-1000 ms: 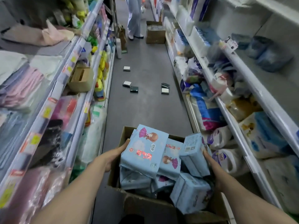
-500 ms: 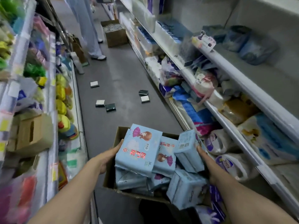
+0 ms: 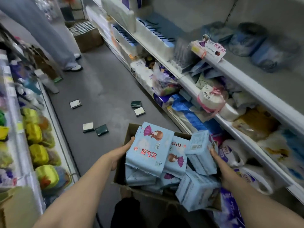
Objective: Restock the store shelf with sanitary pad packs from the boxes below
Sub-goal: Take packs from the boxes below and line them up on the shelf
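Cardboard box (image 3: 122, 163), heaped with pale-blue sanitary pad packs (image 3: 148, 150), is carried between both hands: left hand (image 3: 119, 153) grips its left wall, right hand (image 3: 218, 160) curls round a pack. Sparse upper shelf (image 3: 256, 89) lies up-right, nearer the right hand.
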Demonstrator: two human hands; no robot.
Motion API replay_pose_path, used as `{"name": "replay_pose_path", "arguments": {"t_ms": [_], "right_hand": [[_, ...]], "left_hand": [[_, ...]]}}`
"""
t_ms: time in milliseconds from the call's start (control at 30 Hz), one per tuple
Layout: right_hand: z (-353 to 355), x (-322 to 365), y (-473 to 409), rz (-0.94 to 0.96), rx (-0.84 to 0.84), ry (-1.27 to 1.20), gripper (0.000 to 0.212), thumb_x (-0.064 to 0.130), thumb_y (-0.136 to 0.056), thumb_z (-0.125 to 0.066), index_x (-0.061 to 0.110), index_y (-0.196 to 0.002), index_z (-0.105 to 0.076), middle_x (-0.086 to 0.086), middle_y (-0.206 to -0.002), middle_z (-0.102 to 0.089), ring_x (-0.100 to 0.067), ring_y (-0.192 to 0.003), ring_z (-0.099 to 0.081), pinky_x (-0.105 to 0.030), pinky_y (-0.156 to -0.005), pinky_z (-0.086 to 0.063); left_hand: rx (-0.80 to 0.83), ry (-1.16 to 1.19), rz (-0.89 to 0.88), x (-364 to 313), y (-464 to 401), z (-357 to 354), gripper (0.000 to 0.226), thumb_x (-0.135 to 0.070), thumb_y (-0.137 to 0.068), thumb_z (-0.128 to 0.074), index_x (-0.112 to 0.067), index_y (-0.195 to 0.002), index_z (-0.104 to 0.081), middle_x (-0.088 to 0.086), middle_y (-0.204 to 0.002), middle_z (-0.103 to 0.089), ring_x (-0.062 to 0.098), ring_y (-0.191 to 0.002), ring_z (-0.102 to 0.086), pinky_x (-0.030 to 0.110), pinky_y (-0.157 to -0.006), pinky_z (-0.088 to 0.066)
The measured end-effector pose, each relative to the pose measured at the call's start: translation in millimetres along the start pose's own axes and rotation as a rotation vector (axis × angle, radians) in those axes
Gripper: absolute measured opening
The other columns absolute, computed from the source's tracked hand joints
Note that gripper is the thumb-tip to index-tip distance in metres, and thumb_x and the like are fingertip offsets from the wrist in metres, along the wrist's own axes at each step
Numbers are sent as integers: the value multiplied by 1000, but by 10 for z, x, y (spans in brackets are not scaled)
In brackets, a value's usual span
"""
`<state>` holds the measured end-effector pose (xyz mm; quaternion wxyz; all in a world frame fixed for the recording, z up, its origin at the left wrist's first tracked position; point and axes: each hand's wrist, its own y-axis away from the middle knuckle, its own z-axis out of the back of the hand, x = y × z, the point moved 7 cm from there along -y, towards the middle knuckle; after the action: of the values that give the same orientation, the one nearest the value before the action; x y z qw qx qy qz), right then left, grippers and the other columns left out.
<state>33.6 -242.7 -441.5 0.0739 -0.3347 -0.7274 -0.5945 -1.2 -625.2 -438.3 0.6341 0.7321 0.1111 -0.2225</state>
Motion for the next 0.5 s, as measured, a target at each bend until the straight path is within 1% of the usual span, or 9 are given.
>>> {"name": "replay_pose_path", "arguments": {"t_ms": [67,133,200,233,300,367,400,467,500], "right_hand": [[-98,73,-163,49,-51,-28,54,58,-91,-59,21,-131,-64,-11,-119,-72,-29,-100,-73,-39,-78,-58],[-207,68,-295,42,-79,-79,52,58,-94,-55,20,-127,-66,-14,-117,-73,-32,-98,-73,-43,-85,-54],[-299,13,-430,37,-92,-152,52,59,-94,-55,22,-130,-65,-14,-122,-71,-35,-105,-71,-50,-94,-51],[-298,-21,-529,38,-109,-180,55,60,-92,-57,24,-133,-63,-14,-126,-69,-37,-110,-68,-54,-98,-50],[-309,-124,-705,-10,-118,-265,63,64,-89,-59,25,-139,-58,-15,-131,-65,-40,-117,-64,-61,-105,-44],[-305,-194,-871,-56,-112,-322,65,65,-90,-59,24,-140,-57,-16,-134,-63,-41,-120,-62,-64,-108,-39],[-296,-208,-942,-70,-124,-347,67,65,-87,-64,25,-140,-57,-15,-135,-63,-42,-121,-61,-66,-108,-38],[-250,-195,-1086,-79,-160,-340,75,67,-76,-75,30,-139,-58,-12,-135,-63,-40,-122,-60,-67,-107,-38],[-235,-178,-1164,-70,-161,-345,76,65,-74,-78,31,-139,-58,-12,-134,-64,-39,-121,-61,-67,-106,-40]], "left_hand": [[-7,-36,41,-287,-275,235,129,-95,-44,-65,-24,-149,-42,-3,-132,-66,20,-114,-65,35,-87,-54],[-27,-69,40,-500,-658,508,133,-95,-44,-68,-34,-155,-28,-5,-144,-55,21,-121,-61,38,-93,-54],[-5,-108,45,-718,-944,664,129,-93,-46,-70,-35,-154,-30,-5,-143,-56,21,-121,-61,42,-99,-52],[12,-121,29,-864,-1014,670,126,-91,-48,-71,-33,-152,-33,-5,-139,-60,20,-119,-63,40,-98,-53],[31,-193,3,-1119,-1108,634,115,-89,-51,-71,-29,-145,-44,-5,-129,-67,17,-112,-68,34,-87,-56],[87,-254,3,-1305,-1210,566,103,-87,-59,-69,-26,-139,-51,-1,-123,-71,18,-107,-70,29,-74,-58],[114,-279,-14,-1376,-1268,513,96,-84,-64,-67,-25,-138,-53,2,-122,-71,19,-106,-71,28,-73,-59],[105,-302,-13,-1471,-1408,477,84,-79,-71,-67,-24,-134,-54,1,-116,-74,20,-103,-72,32,-80,-60],[83,-313,-20,-1511,-1487,482,74,-75,-75,-65,-26,-129,-55,-3,-108,-76,18,-99,-72,33,-80,-59]]}}
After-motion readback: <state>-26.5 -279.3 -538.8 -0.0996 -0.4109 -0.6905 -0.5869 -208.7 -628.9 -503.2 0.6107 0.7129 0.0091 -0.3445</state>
